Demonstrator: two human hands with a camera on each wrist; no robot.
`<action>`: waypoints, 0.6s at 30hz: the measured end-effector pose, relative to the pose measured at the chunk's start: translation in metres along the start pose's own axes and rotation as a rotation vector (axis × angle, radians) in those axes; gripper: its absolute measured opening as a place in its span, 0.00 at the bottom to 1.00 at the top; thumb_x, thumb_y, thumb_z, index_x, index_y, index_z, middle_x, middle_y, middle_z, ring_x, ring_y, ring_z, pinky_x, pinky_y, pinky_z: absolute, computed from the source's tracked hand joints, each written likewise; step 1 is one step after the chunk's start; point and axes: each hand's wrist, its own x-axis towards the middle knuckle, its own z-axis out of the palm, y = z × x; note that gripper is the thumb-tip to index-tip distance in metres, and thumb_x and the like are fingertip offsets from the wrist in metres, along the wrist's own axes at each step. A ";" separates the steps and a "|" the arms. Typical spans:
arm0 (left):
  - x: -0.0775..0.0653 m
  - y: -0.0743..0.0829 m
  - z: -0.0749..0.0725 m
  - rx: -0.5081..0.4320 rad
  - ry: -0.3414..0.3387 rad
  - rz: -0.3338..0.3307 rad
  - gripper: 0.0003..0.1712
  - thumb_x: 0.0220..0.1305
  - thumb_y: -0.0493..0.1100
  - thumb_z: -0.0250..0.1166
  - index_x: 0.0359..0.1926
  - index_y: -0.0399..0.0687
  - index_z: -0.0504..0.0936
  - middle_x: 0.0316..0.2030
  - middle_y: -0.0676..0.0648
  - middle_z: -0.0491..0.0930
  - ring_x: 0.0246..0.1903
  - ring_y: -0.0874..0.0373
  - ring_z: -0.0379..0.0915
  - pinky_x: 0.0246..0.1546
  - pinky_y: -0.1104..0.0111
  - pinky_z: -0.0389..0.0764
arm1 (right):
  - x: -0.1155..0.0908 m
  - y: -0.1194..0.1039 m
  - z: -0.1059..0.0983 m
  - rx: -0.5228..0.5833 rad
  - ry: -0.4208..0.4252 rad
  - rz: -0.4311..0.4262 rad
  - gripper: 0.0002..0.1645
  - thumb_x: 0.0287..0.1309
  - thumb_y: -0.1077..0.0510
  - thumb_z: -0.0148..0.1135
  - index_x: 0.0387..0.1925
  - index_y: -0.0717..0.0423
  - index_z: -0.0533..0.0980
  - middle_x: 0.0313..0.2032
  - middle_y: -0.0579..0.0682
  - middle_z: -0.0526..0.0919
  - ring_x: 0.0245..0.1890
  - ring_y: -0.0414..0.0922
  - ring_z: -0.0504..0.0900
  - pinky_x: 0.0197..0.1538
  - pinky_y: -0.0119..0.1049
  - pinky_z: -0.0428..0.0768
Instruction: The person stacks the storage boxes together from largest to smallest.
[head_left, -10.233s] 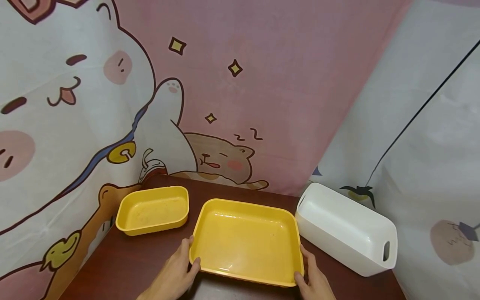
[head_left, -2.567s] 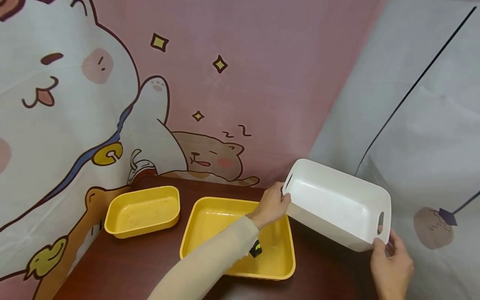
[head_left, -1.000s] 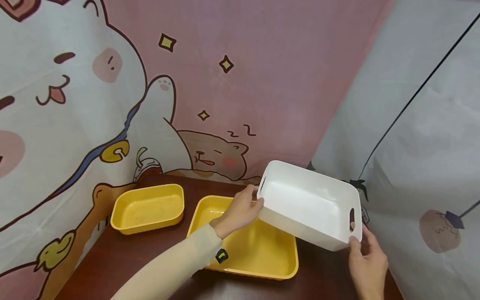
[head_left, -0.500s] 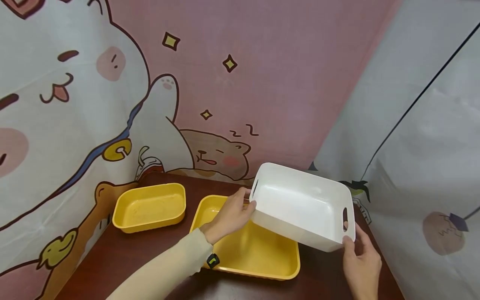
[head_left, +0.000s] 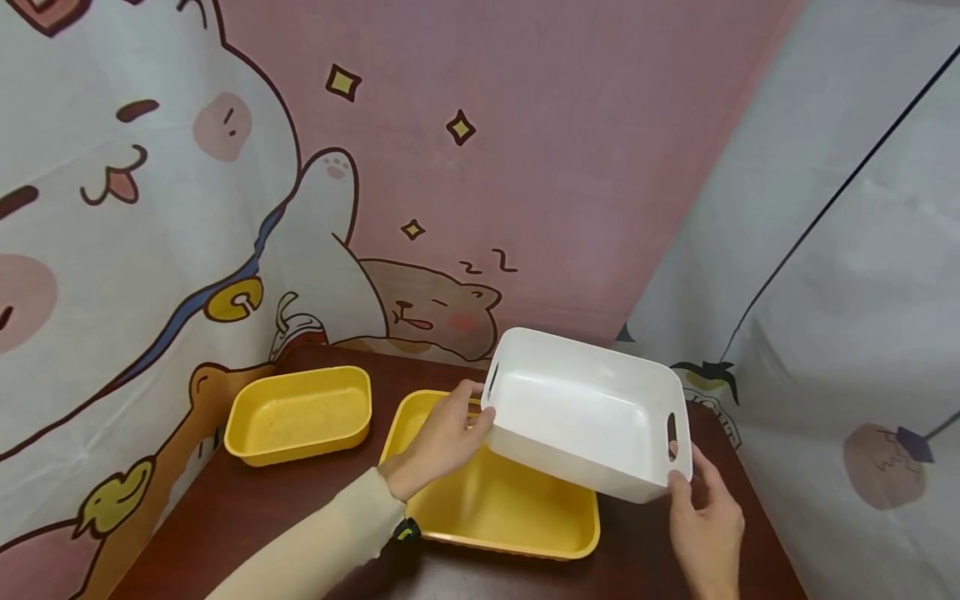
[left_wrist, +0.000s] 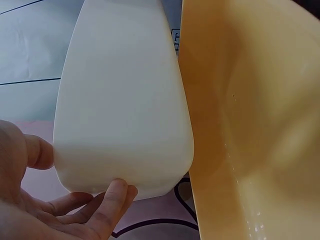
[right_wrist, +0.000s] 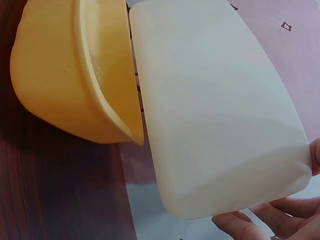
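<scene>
A white bin (head_left: 577, 408) with slot handles is held up between both hands, overlapping the back right part of a large yellow tray (head_left: 510, 517) in the head view. My left hand (head_left: 442, 433) grips its left end, thumb at the near rim. At the other end my right hand (head_left: 708, 517) holds the wall by the handle slot, fingertips showing through the slot. Both wrist views look at the outside of the bin (left_wrist: 120, 90), beside and apart from the yellow tray (right_wrist: 50, 70). Inside, the bin looks bare.
A smaller yellow tray (head_left: 300, 417) stands at the back left of the dark red-brown table (head_left: 202, 525). Printed cloth (head_left: 570, 167) with cartoon animals hangs close behind and along both sides. A dark wristband (head_left: 407, 529) shows at the left sleeve.
First both hands held the large yellow tray while the bin stood at the right. Later they gripped the bin, and it has moved left over the tray, still shifting slightly left.
</scene>
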 end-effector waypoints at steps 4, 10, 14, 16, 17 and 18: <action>-0.005 -0.003 -0.005 0.005 0.009 -0.003 0.26 0.91 0.46 0.62 0.77 0.37 0.75 0.72 0.34 0.84 0.64 0.40 0.93 0.62 0.51 0.95 | -0.004 -0.004 0.002 0.003 -0.017 -0.004 0.33 0.85 0.55 0.59 0.85 0.54 0.75 0.70 0.75 0.86 0.63 0.65 0.86 0.42 0.14 0.70; -0.013 -0.007 -0.012 0.002 0.012 -0.012 0.26 0.91 0.46 0.62 0.78 0.37 0.74 0.74 0.34 0.83 0.65 0.39 0.92 0.62 0.50 0.95 | -0.009 -0.009 0.007 -0.005 -0.049 0.011 0.33 0.86 0.55 0.59 0.86 0.52 0.74 0.74 0.72 0.84 0.67 0.65 0.85 0.48 0.18 0.73; -0.017 -0.010 -0.016 0.008 0.028 -0.019 0.26 0.91 0.47 0.62 0.77 0.38 0.75 0.73 0.34 0.84 0.65 0.39 0.92 0.62 0.50 0.95 | -0.012 -0.011 0.011 0.001 -0.055 0.002 0.33 0.86 0.56 0.60 0.86 0.53 0.75 0.76 0.72 0.83 0.67 0.65 0.85 0.52 0.19 0.80; -0.019 -0.012 -0.018 0.006 0.039 -0.013 0.25 0.91 0.46 0.63 0.76 0.37 0.76 0.72 0.34 0.84 0.65 0.39 0.92 0.61 0.50 0.95 | -0.013 -0.012 0.014 0.008 -0.069 0.012 0.33 0.87 0.55 0.59 0.86 0.53 0.74 0.78 0.71 0.81 0.67 0.66 0.84 0.64 0.42 0.90; -0.020 -0.013 -0.019 0.006 0.043 -0.012 0.24 0.90 0.45 0.63 0.76 0.37 0.76 0.72 0.34 0.84 0.65 0.40 0.92 0.61 0.50 0.95 | -0.014 -0.013 0.015 0.013 -0.078 0.018 0.33 0.87 0.55 0.58 0.87 0.53 0.73 0.79 0.70 0.80 0.68 0.66 0.83 0.70 0.56 0.90; -0.021 -0.014 -0.020 0.007 0.048 -0.005 0.24 0.90 0.45 0.63 0.75 0.37 0.76 0.71 0.33 0.85 0.64 0.39 0.92 0.61 0.50 0.96 | -0.015 -0.014 0.016 0.021 -0.087 0.022 0.33 0.87 0.55 0.58 0.87 0.54 0.73 0.80 0.71 0.79 0.69 0.67 0.82 0.74 0.69 0.85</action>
